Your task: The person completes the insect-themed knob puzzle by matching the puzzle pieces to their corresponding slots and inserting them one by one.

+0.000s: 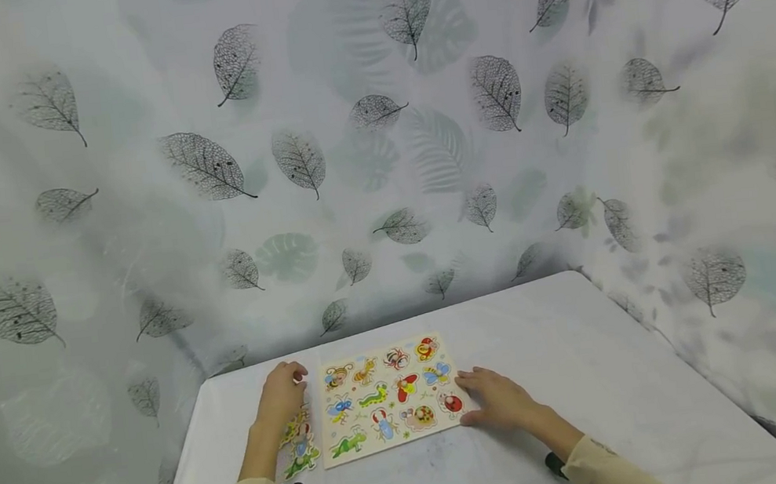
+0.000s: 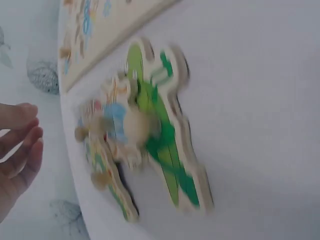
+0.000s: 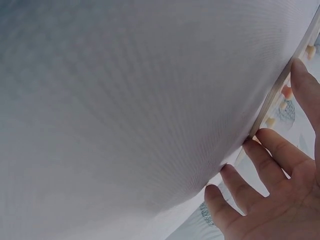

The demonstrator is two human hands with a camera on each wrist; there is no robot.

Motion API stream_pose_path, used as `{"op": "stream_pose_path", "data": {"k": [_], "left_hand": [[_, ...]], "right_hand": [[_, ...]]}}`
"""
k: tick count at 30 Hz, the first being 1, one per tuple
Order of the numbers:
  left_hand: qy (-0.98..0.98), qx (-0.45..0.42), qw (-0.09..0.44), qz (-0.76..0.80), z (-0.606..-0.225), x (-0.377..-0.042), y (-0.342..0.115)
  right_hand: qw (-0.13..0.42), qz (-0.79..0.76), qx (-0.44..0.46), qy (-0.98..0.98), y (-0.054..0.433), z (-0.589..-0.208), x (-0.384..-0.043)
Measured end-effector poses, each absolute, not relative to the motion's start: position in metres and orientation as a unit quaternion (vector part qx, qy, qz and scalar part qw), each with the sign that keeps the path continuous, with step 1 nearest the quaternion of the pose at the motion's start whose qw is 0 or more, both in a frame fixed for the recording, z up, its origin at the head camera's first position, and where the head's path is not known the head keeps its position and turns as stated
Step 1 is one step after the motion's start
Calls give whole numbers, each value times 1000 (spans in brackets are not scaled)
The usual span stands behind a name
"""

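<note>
A wooden insect peg puzzle board (image 1: 360, 417) lies on the white table. My right hand (image 1: 500, 400) touches its right edge with fingertips and thumb, fingers extended, as the right wrist view also shows. Left of the board, loose puzzle pieces with round wooden knobs lie close together: a green grasshopper piece (image 2: 167, 145), a blue insect piece (image 2: 116, 120) and a yellow-green piece (image 2: 114, 175). My left hand (image 1: 283, 395) is just beyond them, beside the board's left edge. Its fingers (image 2: 25, 155) are loosely bent with nothing between them.
The white tabletop (image 1: 555, 343) extends to the right of the board and in front of it. Behind and on both sides hangs a leaf-patterned curtain (image 1: 381, 172), meeting the table's back edge.
</note>
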State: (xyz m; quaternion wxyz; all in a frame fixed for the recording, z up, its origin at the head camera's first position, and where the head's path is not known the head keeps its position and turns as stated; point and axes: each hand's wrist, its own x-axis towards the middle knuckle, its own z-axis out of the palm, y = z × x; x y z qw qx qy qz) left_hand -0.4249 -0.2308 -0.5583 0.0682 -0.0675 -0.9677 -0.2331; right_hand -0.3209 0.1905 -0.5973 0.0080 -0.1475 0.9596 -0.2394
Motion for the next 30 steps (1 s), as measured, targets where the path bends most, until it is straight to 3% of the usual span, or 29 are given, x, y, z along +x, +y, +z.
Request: {"op": "stream_pose_path", "data": {"k": [18, 30], "left_hand": [[-977, -33, 8, -212, -572, -376, -273], [-976, -28, 37, -215, -579, -358, -279]], "right_hand": [[6, -236, -138, 962, 189, -599, -322], [9, -242, -135, 961, 189, -597, -322]]}}
